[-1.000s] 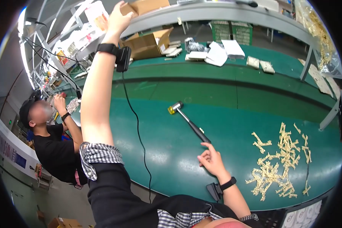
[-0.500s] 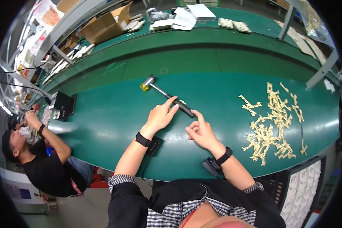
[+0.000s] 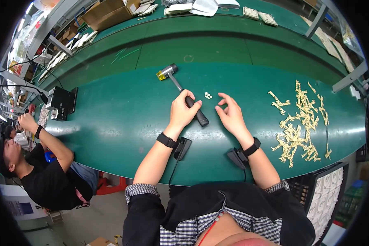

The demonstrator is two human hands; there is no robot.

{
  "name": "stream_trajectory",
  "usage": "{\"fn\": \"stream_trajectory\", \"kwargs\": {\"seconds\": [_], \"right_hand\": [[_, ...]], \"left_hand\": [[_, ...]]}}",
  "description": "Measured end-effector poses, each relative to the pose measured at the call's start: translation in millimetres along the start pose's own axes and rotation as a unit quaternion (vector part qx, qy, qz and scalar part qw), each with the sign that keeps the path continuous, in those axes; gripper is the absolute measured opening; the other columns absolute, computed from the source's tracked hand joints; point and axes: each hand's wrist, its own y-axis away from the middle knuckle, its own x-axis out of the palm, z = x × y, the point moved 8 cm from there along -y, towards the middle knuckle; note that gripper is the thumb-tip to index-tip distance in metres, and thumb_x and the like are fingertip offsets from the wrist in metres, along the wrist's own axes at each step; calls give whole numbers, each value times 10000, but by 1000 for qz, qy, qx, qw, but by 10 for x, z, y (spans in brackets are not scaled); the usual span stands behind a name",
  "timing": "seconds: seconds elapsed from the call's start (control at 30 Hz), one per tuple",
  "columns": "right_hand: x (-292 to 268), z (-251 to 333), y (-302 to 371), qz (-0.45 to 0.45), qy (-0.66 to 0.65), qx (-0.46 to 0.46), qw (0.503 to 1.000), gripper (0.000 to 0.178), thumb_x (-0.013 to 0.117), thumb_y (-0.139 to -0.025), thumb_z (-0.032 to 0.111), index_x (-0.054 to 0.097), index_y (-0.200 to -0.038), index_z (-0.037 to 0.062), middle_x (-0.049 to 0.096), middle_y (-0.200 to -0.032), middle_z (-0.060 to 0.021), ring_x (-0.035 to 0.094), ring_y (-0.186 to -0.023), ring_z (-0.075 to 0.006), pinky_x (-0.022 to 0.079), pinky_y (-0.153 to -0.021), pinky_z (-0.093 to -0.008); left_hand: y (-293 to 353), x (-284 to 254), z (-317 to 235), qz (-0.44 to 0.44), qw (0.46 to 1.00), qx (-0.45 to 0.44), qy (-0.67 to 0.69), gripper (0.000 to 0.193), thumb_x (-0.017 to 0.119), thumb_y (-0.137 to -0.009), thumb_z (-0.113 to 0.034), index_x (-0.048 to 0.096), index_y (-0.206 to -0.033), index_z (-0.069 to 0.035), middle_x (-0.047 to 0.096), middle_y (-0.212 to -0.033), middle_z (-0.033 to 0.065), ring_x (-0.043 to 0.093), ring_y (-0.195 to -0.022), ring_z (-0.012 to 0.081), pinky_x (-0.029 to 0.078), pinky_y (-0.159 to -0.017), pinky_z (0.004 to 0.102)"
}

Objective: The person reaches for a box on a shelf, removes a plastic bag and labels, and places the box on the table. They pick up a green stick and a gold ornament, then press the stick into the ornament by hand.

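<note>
My left hand [image 3: 183,111] is wrapped round the black handle of a mallet [image 3: 176,83], with its thumb along the grip. The mallet has a steel shaft and a two-faced head, yellow on one face and dark on the other, and the head points away to the far left. Beside the handle, a few small pale pieces [image 3: 208,95] lie together on the green tabletop [image 3: 123,110]. My right hand [image 3: 232,115] hovers just right of them, fingers apart and half curled, holding nothing. Both wrists wear black straps with small dark boxes.
To the right spreads a tangled heap of gold-coloured script-shaped pieces [image 3: 297,129]. A black box-shaped device [image 3: 59,102] stands at the left end, near a seated co-worker [image 3: 45,172]. Across the back runs a bench with a cardboard box [image 3: 106,15] and white panels [image 3: 250,13].
My left hand has closed round the mallet's handle, which one finger only touched before. My right hand has drawn away from the handle's end. The small pale pieces now show fully.
</note>
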Motion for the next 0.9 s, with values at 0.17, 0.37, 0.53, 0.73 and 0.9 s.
{"fn": "stream_trajectory", "kwargs": {"seconds": [0.17, 0.37, 0.53, 0.73, 0.9], "right_hand": [[139, 269, -305, -88, 233, -150, 957, 270, 642, -770, 43, 604, -1037, 67, 546, -873, -76, 552, -655, -169, 454, -587, -280], [85, 166, -283, -51, 79, -110, 989, 107, 633, -772, 25, 599, -874, 33, 570, -831, -68, 583, -705, -209, 474, -616, -303], [-251, 564, -244, -125, -22, -153, 980, 95, 610, -764, -39, 597, -846, 8, 569, -822, -76, 558, -649, -157, 457, -563, -247], [-662, 2773, -476, -170, 38, -553, 815, 124, 598, -760, -90, 576, -837, 4, 582, -830, -103, 559, -689, -196, 459, -572, -279], [-661, 4257, -1306, -175, 74, -646, 740, 133, 580, -854, 67, 611, -981, 41, 632, -966, -54, 619, -835, -143, 496, -695, -252]], "left_hand": [[-112, 27, 91, -21, 958, 13, 285, 211, 683, -739, -133, 502, -799, -44, 463, -605, 15, 435, -541, 94, 374, -507, 263], [1, -6, -25, -39, 983, 68, 163, 243, 706, -747, -193, 511, -821, -69, 455, -613, -21, 414, -552, 63, 359, -501, 253], [86, -51, -105, -13, 989, 24, 146, 271, 694, -765, -267, 518, -842, -76, 462, -561, -5, 441, -517, 85, 352, -483, 266], [84, -99, -19, 4, 990, 16, 137, 314, 674, -773, -334, 513, -876, -85, 514, -577, 46, 529, -530, 166, 385, -500, 308], [25, -62, -65, 13, 991, 27, 130, 318, 662, -784, -348, 503, -887, -93, 507, -579, 46, 532, -540, 180, 380, -506, 318]]}}
